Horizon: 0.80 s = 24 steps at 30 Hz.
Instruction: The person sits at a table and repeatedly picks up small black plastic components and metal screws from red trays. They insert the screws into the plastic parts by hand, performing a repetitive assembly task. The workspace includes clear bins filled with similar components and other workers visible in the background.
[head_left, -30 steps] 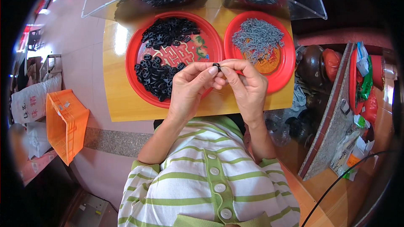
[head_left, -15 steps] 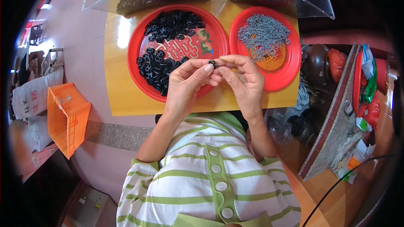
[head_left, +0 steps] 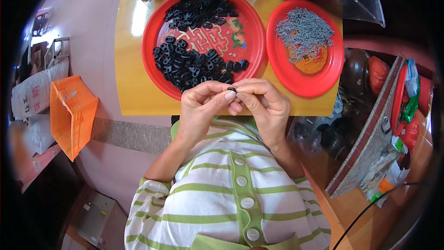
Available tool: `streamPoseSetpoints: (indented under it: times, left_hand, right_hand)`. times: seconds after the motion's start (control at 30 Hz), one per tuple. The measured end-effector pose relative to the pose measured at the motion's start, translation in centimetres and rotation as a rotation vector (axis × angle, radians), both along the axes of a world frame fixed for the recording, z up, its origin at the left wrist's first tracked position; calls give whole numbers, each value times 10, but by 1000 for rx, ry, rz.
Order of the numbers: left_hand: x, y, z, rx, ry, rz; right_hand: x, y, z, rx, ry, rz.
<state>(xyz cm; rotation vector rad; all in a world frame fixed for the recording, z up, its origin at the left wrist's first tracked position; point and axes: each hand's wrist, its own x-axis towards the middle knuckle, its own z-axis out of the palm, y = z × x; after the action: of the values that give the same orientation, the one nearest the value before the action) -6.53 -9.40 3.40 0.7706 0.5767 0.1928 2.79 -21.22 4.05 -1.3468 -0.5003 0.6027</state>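
Observation:
Over the near edge of the table, my left hand [head_left: 200, 109] pinches a small black plastic part [head_left: 232, 90] between thumb and fingers. My right hand [head_left: 267, 109] meets it there, thumb and forefinger closed at the part's right side. A thin screw showed at those right fingertips half a second ago; the fingers now mostly cover it. Beyond my left hand lies a large round red tray [head_left: 149, 62] with two heaps of similar black parts [head_left: 185, 67]. To its right, a smaller red oval plate [head_left: 319, 88] bears a pile of grey screws [head_left: 303, 30].
Two clear bins [head_left: 365, 7] of black parts stand along the table's far side. An orange crate [head_left: 85, 115] is on the floor at left, near white sacks [head_left: 39, 88]. Right of the table are a brown jar [head_left: 356, 71], bags and a stone-edged ledge [head_left: 365, 132].
Both hands have drawn down toward my body, still pinching the black part together. The screw at its right side is now less visible. The view has shifted slightly, with the tray and plate appearing higher.

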Motion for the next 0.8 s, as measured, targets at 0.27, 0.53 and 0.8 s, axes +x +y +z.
streamPoseSetpoints:
  times: [0.27, 0.53, 0.8]
  left_hand:
    - [-9, 12, 7, 36, 47, 1]
    - [-15, 16, 6, 74, 21, -20]
    - [-15, 19, 1, 38, 26, -21]
  right_hand:
    - [46, 23, 15, -285, -153, 265]
    - [65, 71, -28, -397, -822, 382]
    - [67, 65, -16, -389, -579, 320]
